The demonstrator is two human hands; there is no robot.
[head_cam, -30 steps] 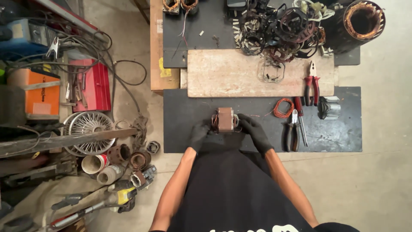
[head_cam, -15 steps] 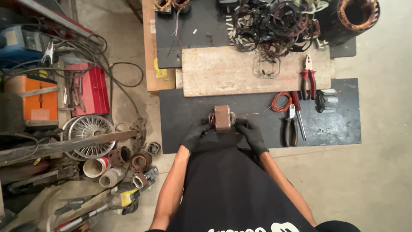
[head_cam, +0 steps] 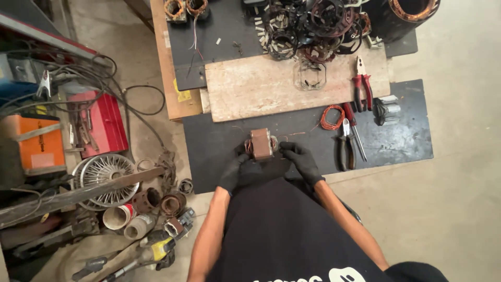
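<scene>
From where I stand, the person holds one small brown transformer core (head_cam: pixel 261 143) upright on the black mat (head_cam: pixel 219 151) at the near edge of the low table, the left hand (head_cam: pixel 237 169) at its seven o'clock side and the right hand (head_cam: pixel 300 159) at its four o'clock side, both in black gloves. Each grip is wrapped loosely against the block's flank, fingers curled and pressing on it; I cannot tell whether either hand fully encloses it. Copper winding shows at both ends of the core, and thin strands of wire trail off towards two o'clock, so I judge the stripping of the coil to be barely started, with most of the winding still in place. One small bundle of orange-red wire (head_cam: pixel 331 117) lies coiled at two o'clock from the core, perhaps what has come off so far. Beside it I count two pliers: one red-handled pair (head_cam: pixel 361 86) on the wooden board (head_cam: pixel 261 89) and one dark-handled pair (head_cam: pixel 347 138) on the mat, with one grey metal piece (head_cam: pixel 387 108) further right. At twelve o'clock sits one heap of black laminations and old coils (head_cam: pixel 313 26). Two wound coils (head_cam: pixel 182 8) stand at eleven o'clock, and one large stator (head_cam: pixel 407 13) sits at one o'clock.
</scene>
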